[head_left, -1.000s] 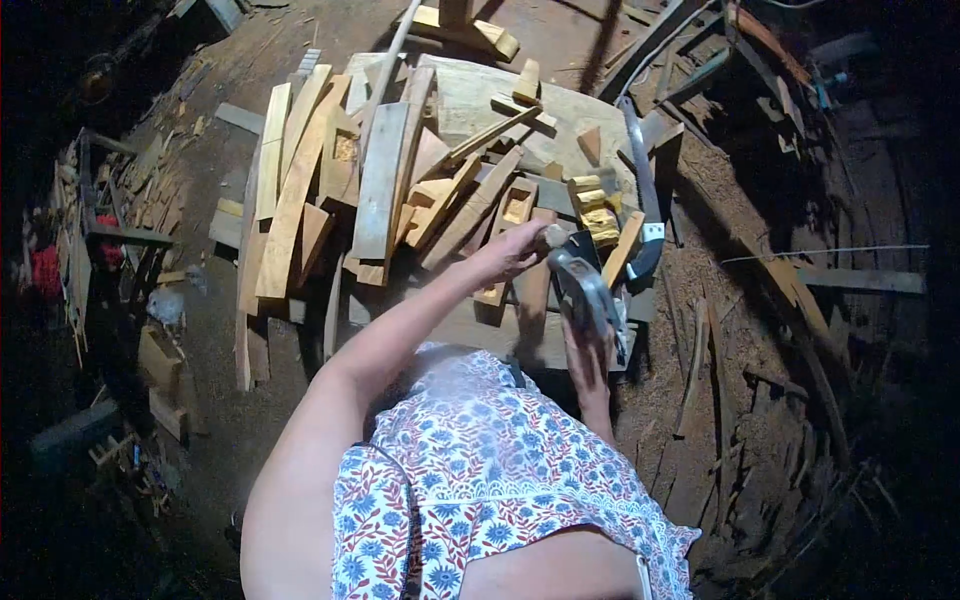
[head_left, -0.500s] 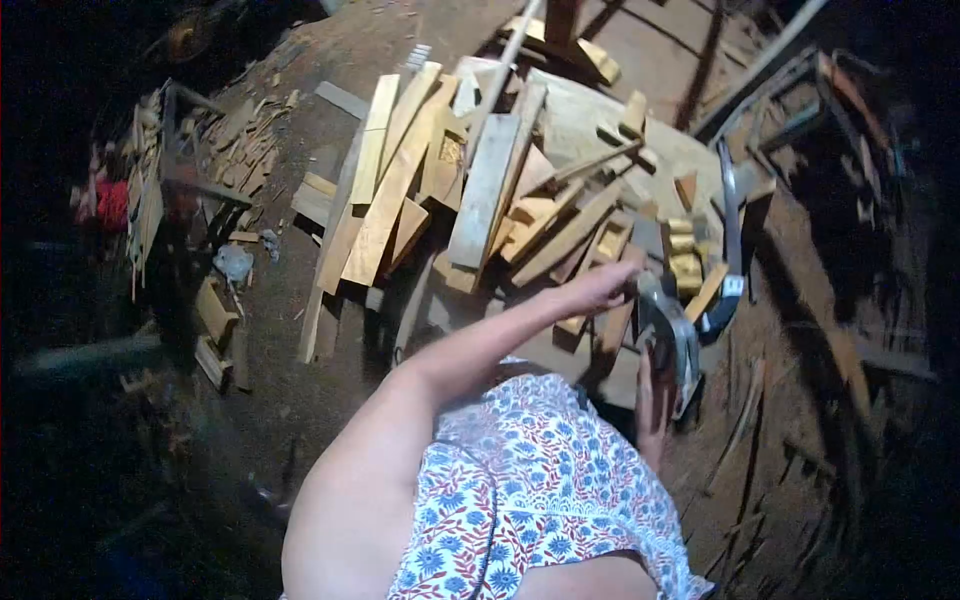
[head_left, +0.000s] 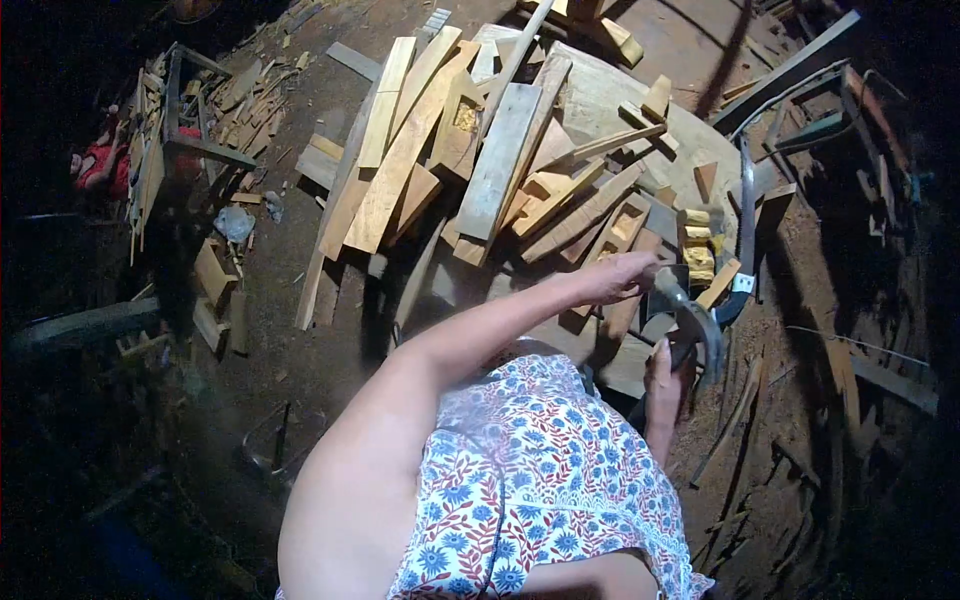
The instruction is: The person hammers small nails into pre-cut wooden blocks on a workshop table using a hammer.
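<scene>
My left hand [head_left: 628, 277] reaches across from the left, its fingers closed on the near end of a curved silver and dark metal tool [head_left: 704, 330]. Below it, my right hand [head_left: 664, 388] is wrapped round the tool's dark lower part, with the thumb up; its other fingers are mostly hidden. The tool hangs over the right edge of the wood pile. Close beyond it lie stacked yellowish blocks [head_left: 698, 250] and a small wood strip [head_left: 718, 285]. A notched wood piece [head_left: 622, 226] lies just above my left hand.
Planks [head_left: 405, 200] and a grey board [head_left: 497, 160] pile up ahead. A dark curved bar [head_left: 747, 210] runs along the right. Frames of wood and metal stand at both sides. A person in red [head_left: 98, 165] is at the far left. Scraps litter the ground.
Both hands and the tool have shifted slightly right, and the tool has turned a little. The camera view has also moved, so the pile appears higher and further right.
</scene>
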`<state>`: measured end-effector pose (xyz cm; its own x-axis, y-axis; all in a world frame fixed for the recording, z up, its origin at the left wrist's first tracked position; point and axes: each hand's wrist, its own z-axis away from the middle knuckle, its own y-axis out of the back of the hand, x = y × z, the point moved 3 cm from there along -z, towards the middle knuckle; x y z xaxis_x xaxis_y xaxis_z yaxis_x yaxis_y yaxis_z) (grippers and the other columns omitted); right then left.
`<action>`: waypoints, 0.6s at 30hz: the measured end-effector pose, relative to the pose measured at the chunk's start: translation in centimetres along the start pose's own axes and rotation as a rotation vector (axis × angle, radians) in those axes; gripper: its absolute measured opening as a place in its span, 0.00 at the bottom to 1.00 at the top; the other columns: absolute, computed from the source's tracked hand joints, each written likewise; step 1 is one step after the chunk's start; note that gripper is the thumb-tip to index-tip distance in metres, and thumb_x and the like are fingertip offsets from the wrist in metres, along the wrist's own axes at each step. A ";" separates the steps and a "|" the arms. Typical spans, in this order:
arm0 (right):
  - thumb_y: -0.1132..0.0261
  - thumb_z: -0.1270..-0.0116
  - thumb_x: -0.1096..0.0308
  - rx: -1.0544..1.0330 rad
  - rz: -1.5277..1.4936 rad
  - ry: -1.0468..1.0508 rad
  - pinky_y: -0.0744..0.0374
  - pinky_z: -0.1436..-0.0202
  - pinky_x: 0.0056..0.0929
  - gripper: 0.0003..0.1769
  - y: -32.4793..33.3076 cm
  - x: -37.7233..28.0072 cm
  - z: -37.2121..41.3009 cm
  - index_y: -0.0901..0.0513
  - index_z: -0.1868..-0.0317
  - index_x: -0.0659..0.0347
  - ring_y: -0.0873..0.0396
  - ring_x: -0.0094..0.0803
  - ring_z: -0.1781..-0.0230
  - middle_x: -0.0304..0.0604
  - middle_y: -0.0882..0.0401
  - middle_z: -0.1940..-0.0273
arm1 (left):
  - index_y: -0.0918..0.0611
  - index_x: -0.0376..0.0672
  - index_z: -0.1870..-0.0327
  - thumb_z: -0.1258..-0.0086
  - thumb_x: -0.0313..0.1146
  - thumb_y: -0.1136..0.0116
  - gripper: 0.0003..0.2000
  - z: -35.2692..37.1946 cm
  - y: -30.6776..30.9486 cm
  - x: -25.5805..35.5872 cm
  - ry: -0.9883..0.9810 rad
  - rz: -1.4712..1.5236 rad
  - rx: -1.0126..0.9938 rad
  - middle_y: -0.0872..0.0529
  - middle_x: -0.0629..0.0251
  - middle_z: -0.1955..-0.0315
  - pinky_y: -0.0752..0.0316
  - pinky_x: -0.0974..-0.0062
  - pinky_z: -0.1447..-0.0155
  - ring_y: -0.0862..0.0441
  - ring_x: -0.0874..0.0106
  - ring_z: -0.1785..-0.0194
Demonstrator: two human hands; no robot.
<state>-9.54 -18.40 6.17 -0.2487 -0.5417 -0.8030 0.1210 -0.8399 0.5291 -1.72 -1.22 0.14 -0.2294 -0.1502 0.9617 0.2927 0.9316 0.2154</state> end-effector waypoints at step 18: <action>0.42 0.37 0.66 0.228 0.032 0.124 0.35 0.76 0.22 0.11 3.2 -0.8 3.4 0.28 0.58 0.63 0.37 0.20 0.79 0.31 0.32 0.74 | 0.32 0.39 0.54 0.45 0.20 0.49 0.16 1.3 -2.2 0.0 -0.106 -0.128 0.100 0.28 0.53 0.62 0.33 0.67 0.54 0.28 0.54 0.56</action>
<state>-12.27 -20.58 9.44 -0.1273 -0.5798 -0.8047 -0.0966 -0.8002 0.5918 -3.55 -2.89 -0.56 -0.3568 -0.2392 0.9030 0.1622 0.9361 0.3120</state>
